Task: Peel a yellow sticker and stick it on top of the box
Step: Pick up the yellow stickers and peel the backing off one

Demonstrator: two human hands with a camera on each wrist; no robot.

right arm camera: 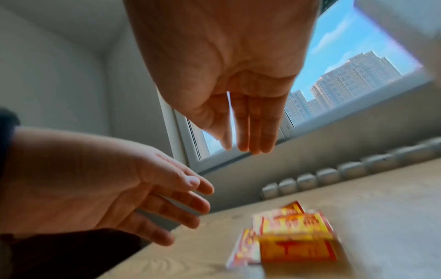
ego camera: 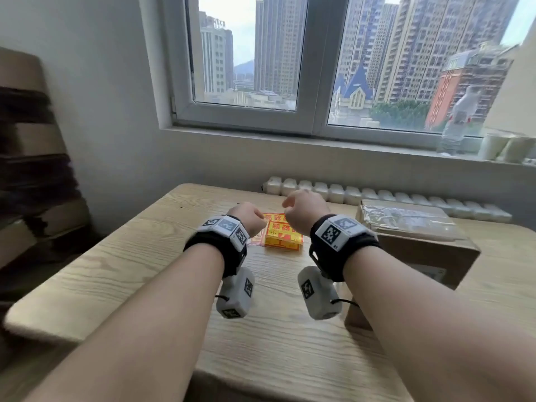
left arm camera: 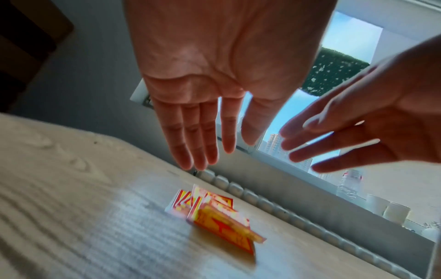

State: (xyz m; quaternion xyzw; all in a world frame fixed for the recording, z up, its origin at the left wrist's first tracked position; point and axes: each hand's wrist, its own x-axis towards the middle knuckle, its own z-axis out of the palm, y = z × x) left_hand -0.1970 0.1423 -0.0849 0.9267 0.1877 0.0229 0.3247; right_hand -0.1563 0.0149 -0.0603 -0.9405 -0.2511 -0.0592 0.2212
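A small stack of yellow and red sticker sheets [ego camera: 282, 234] [left arm camera: 214, 213] [right arm camera: 293, 234] lies on the wooden table [ego camera: 145, 256]. Both hands hover above the stack and touch nothing. My left hand [ego camera: 249, 217] [left arm camera: 203, 132] is just left of the stack, fingers straight and pointing down. My right hand [ego camera: 301, 208] [right arm camera: 248, 120] is above the stack's far right part, fingers also straight. The cardboard box [ego camera: 417, 236], its top covered with clear tape, stands to the right of the stickers. Both wrist views are blurred.
A white radiator [ego camera: 377, 198] runs behind the table under the window sill. A plastic bottle [ego camera: 461, 120] and white cups [ego camera: 504, 147] stand on the sill at the right. Stacked cardboard [ego camera: 32, 169] leans at the left wall.
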